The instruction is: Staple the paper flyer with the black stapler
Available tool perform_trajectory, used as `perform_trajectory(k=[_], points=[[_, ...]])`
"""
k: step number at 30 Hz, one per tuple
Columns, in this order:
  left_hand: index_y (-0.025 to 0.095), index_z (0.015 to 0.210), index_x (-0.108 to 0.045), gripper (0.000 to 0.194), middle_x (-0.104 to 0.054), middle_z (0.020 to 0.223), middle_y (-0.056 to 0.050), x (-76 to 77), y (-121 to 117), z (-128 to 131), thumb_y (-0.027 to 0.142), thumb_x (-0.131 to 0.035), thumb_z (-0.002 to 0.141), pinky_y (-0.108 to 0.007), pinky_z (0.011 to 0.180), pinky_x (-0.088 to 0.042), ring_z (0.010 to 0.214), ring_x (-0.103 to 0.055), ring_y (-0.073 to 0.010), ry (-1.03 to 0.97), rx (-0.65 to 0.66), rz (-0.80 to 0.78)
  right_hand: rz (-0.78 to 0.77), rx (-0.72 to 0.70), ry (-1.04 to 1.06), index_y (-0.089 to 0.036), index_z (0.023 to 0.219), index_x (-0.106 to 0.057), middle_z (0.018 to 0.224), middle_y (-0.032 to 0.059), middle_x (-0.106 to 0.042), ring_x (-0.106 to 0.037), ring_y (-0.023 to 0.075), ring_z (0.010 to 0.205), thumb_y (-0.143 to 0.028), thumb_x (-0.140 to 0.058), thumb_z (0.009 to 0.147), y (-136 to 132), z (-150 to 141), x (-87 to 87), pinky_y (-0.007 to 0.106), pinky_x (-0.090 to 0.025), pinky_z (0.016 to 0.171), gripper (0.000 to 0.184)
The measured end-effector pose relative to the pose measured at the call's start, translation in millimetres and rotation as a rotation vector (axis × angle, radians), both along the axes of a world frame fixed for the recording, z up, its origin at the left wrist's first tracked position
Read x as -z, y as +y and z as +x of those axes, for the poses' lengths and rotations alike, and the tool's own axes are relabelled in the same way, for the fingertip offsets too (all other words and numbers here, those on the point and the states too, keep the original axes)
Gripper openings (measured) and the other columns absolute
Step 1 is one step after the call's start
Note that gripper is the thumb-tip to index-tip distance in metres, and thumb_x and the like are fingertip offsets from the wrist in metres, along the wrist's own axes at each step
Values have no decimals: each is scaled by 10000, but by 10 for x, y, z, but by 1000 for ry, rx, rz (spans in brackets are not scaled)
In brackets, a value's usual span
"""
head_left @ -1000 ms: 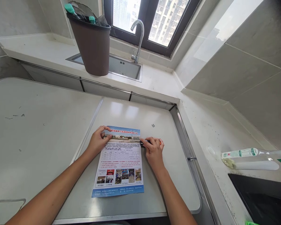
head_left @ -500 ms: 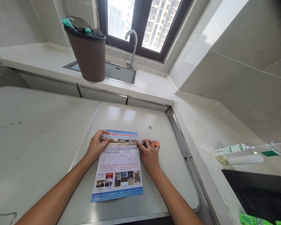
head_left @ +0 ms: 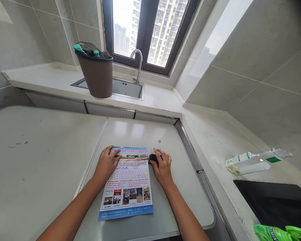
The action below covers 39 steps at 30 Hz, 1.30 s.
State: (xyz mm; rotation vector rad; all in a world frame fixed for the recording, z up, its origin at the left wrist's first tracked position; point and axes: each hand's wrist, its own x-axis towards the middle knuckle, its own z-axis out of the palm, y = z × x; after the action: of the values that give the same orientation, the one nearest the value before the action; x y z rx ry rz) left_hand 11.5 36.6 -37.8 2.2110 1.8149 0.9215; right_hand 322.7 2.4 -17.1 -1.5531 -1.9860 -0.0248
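A printed flyer (head_left: pixel 130 180) with blue bands, a red heading and small photos lies on the pale table. My left hand (head_left: pixel 106 162) holds its upper left edge, thumb and fingertips on the paper. At the upper right edge, my right hand (head_left: pixel 163 165) grips a small black stapler (head_left: pixel 153 157) whose front end meets the paper. The thumb is below the stapler and the index finger is slightly raised; the palm hides the rest. Beyond this hand lie two small grey staple strips (head_left: pixel 159 141).
A brown bin (head_left: pixel 97 75) with bottles in it stands at the sink (head_left: pixel 130 89), near a curved tap (head_left: pixel 139 65). On the right counter lie a clear bottle (head_left: pixel 256 162), a black panel (head_left: pixel 273 201) and a green packet (head_left: pixel 271 232). Dark bits (head_left: pixel 17 144) dot the table's left part.
The view has tilted up slightly. My right index finger has lifted, the stapler's black body shows more, and its orange end is out of sight. My left hand stays on the flyer.
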Motion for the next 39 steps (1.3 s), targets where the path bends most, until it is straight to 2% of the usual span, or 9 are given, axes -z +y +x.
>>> perform_trajectory(k=[6, 12, 15, 18, 21, 26, 29, 33, 39], points=[[234, 1232, -744, 342, -579, 1414, -164, 19, -5, 5, 352, -553, 974, -561, 1135, -444, 1314, -532, -378, -17, -15, 12, -39, 61, 50, -251, 1366, -601, 1204, 98, -668, -559, 277, 1111, -170, -454, 1010, 37, 72, 37, 461, -422, 980, 393], [209, 1279, -731, 371, -563, 1432, -166, 18, -16, 3, 342, -543, 988, -543, 1148, -441, 1341, -509, -357, 41, -27, -6, 3, 197, 142, -187, 1284, -626, 1145, 129, -696, -586, 299, 1033, -371, -504, 1034, 124, 211, 135, 439, -479, 892, 333], [182, 1313, -719, 397, -552, 1447, -177, 13, -19, 7, 344, -545, 995, -542, 1153, -436, 1352, -500, -357, 59, -31, -30, 49, 241, 140, -169, 1212, -629, 1094, 142, -699, -595, 309, 1015, -404, -486, 1045, 102, 193, 64, 451, -490, 893, 321], [190, 1304, -732, 389, -566, 1436, -172, 2, -15, 26, 325, -494, 1027, -537, 1148, -440, 1340, -516, -351, 66, -43, -52, 78, 208, 132, -175, 1199, -617, 1062, 140, -683, -587, 315, 1024, -363, -494, 1043, -22, -57, -94, 459, -490, 906, 274], [191, 1416, -655, 449, -568, 1441, -171, -38, -11, 32, 278, -392, 1063, -508, 1133, -459, 1335, -531, -327, 53, -71, -59, -43, 113, 258, -207, 1157, -606, 1057, 107, -673, -601, 287, 995, -303, -558, 1016, -200, -547, -195, 414, -506, 871, 178], [102, 1417, -631, 472, -539, 1492, -211, -155, -13, -87, 220, -363, 1047, -494, 1207, -373, 1405, -479, -321, 142, -180, -16, -229, 6, 358, -234, 1043, -596, 1038, 69, -674, -623, 269, 981, -151, -644, 909, -354, -1309, -141, 379, -513, 844, 165], [107, 1446, -608, 486, -466, 1570, -238, -187, -17, -171, 280, -395, 1045, -621, 1230, -271, 1490, -376, -377, 228, -327, -51, -261, -42, 306, -234, 1044, -588, 1052, 69, -673, -617, 282, 1007, -151, -687, 872, -342, -1448, -90, 393, -512, 858, 215], [125, 1536, -523, 561, -384, 1624, -275, -168, -22, -183, 385, -397, 1054, -764, 1166, -218, 1535, -273, -465, 291, -439, -212, -266, -61, 265, -238, 1023, -573, 1050, 68, -656, -602, 278, 995, -158, -684, 870, -313, -1310, -60, 391, -512, 844, 205], [155, 1558, -510, 573, -343, 1651, -271, -157, -19, -155, 392, -411, 1046, -726, 1184, -209, 1550, -248, -460, 336, -432, -287, -285, -141, 234, -242, 1026, -568, 1058, 60, -639, -596, 263, 1025, -111, -656, 858, -289, -623, -88, 377, -512, 878, 231]])
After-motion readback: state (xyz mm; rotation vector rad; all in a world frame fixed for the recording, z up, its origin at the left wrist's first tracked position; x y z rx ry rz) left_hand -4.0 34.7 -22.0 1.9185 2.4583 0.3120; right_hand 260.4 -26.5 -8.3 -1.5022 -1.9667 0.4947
